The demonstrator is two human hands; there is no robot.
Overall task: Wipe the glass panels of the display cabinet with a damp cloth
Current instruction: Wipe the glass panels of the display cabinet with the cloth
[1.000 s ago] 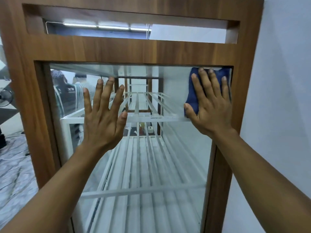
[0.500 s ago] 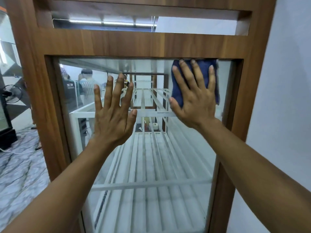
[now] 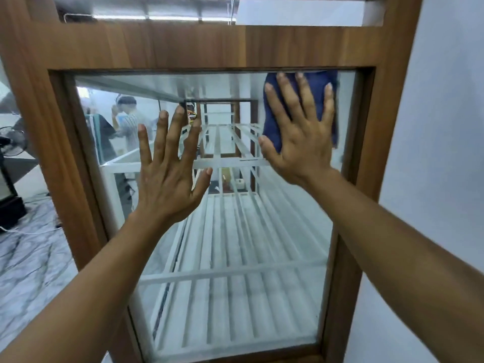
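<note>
Cloth dark blue; cabinet frame brown (woodgrain); shelves white.

No text, label, brand, number or sign can be read anywhere here.

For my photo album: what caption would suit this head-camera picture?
Right hand presses a blue cloth flat against the glass panel near its top right corner; left hand rests open alongside.

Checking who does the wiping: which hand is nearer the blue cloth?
Right. The right hand presses flat on the blue cloth; the left hand lies on bare glass, apart, to its left.
</note>
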